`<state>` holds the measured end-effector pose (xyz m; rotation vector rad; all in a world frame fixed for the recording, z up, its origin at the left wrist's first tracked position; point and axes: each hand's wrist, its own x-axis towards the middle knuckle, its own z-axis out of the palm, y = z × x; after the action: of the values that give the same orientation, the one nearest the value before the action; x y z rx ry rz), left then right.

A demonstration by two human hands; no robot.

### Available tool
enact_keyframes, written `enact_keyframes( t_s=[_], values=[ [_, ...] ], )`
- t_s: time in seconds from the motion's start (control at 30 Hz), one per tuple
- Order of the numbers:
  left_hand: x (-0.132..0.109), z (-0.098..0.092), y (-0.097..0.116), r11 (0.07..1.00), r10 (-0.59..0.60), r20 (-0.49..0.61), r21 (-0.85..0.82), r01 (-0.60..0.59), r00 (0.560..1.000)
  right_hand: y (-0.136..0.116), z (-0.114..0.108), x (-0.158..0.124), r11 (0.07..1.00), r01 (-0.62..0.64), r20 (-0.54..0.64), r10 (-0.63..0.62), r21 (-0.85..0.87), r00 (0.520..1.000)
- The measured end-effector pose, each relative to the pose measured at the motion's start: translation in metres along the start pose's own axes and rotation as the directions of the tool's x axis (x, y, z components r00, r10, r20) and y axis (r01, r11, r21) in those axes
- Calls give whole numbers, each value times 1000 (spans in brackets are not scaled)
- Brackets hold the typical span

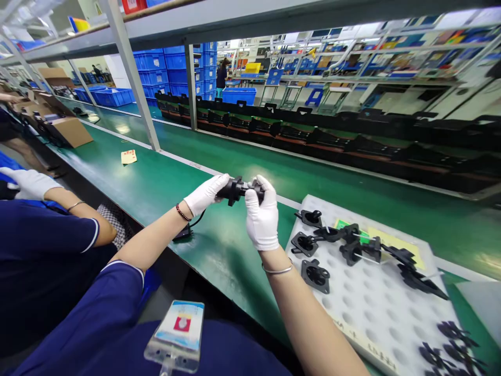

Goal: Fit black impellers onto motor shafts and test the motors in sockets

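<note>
In front of me, above the green bench, my left hand [206, 195] in a white glove is closed around a black cylindrical part with a flange [234, 191]. My right hand [263, 222], gloved too, pinches a small black piece [257, 189] at the other end of that part. A short light-coloured section shows between the two black pieces, which are in line; whether they are joined I cannot tell. A thin black cable [199, 218] hangs below my left wrist, near a dark object [183, 233] at the bench edge.
A white dimpled tray [364, 292] on the right bears several black flanged parts [315, 275] and small black pieces [454, 334]. Along the far side runs a row of black housings [289, 130]. A co-worker's gloved hand [31, 184] is at left. A metal post [131, 73] rises from the bench.
</note>
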<state>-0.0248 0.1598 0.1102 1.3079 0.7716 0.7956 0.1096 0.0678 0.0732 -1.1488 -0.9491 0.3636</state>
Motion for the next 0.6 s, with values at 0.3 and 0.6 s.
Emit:
enact_keyframes(
  t_s=[0.3,0.6],
  values=[
    [18,19,92,968,236,-115,-61,-244,965,33,23,-19,904,-427,359,395,12,846],
    [44,98,187,855,514,-172,15,-519,841,40,70,99,827,-553,243,520,97,819]
  ],
)
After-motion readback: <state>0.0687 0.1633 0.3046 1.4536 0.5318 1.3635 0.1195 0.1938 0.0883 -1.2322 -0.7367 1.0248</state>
